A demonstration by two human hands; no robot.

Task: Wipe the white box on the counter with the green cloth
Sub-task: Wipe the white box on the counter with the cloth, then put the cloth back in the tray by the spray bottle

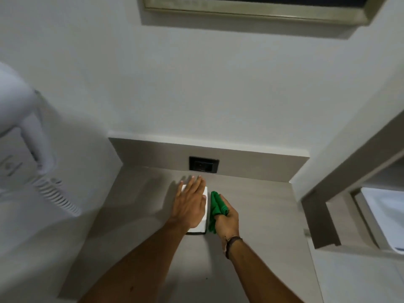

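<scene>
My left hand point(189, 204) lies flat, fingers spread, on the white rectangular box point(202, 224); at its three o'clock my right hand point(226, 221) clutches the bunched green cloth point(215, 206) against its side, on the grey counter point(258, 215).

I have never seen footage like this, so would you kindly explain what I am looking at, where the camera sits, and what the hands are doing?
There is no machine here: a person wears one wide-angle camera on the head, looking forward and down at their own bare arms. The left hand lies flat on top of the white box, which stands on the grey counter. The right hand grips a bunched green cloth against the box's right side. Behind them a dark wall socket sits in the counter's backsplash. At the left hangs a white wall-mounted hair dryer with a coiled cord, and part of a white basin shows at the right edge.
</scene>
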